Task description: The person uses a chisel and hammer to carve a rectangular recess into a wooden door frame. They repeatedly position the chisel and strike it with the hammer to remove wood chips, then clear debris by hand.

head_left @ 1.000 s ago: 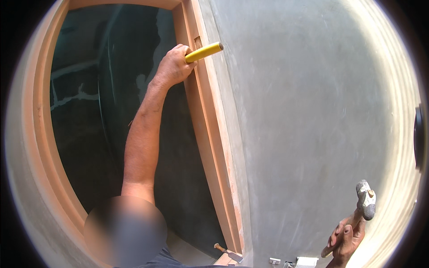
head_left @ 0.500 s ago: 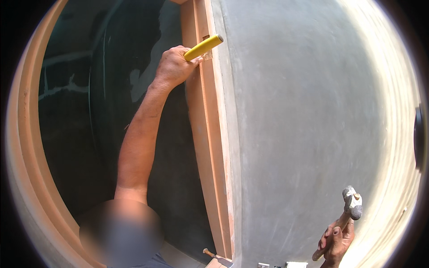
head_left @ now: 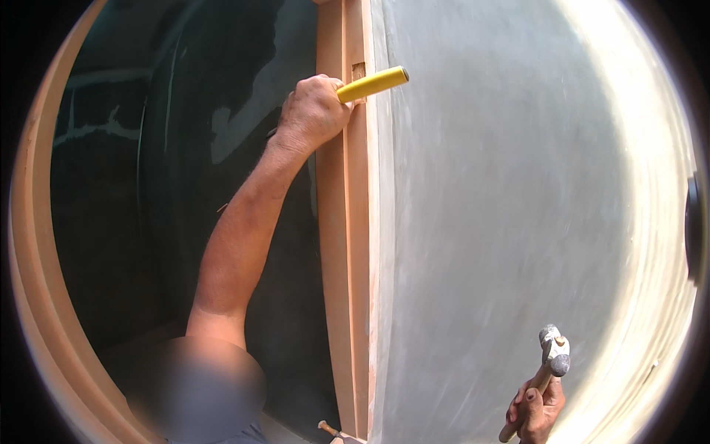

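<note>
Yellow-handled tool [head_left: 373,84] up at the recess [head_left: 359,72] in the wooden frame [head_left: 357,244], clamped in the grip of the left hand [head_left: 314,111], working end hidden, so impossible to identify. Recess already cut, apparently, with a rough inner face; finished depth, and so how much remains, impossible to tell from here. Well apart, low on the right, hammer [head_left: 553,354] clamped in the grip of the right hand [head_left: 540,414], head upward, clear of the yellow handle. Beyond, grey wall [head_left: 503,185]; near the frame's foot, wooden-handled tool [head_left: 327,427], partly out of view.
</note>
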A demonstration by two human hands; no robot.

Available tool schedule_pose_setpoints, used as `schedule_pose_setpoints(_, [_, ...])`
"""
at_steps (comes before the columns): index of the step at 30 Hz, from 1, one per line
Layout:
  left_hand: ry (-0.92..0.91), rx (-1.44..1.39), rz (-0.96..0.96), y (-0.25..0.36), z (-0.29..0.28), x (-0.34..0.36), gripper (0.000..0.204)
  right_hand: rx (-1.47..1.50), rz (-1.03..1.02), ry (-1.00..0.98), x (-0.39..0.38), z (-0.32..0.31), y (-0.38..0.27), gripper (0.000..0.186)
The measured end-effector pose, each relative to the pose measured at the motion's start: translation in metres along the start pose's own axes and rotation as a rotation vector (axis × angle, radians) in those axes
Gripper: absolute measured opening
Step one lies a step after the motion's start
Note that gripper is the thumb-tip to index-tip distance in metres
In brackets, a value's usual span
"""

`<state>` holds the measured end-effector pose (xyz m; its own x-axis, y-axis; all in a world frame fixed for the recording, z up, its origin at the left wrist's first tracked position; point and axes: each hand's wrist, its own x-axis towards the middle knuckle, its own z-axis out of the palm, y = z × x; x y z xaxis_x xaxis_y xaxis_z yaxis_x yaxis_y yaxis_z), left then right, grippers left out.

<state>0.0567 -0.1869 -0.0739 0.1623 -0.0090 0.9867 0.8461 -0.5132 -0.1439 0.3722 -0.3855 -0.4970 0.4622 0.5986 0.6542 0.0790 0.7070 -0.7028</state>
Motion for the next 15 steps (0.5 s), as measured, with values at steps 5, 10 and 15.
schedule_pose_setpoints(5, [-0.008, -0.145, -0.079, -0.003, 0.005, 0.001, 0.029, 0.020, 0.007, -0.048, -0.005, -0.001, -0.007, 0.037])
schedule_pose_setpoints(10, [-0.016, -0.613, -0.138, -0.013, -0.012, 0.011, 0.030, -0.005, 0.002, -0.042, -0.013, 0.001, -0.011, 0.037])
schedule_pose_setpoints(15, [-0.156, -1.312, -0.125, -0.033, -0.074, 0.033, 0.027, -0.035, 0.019, -0.037, -0.019, -0.004, -0.004, 0.038])
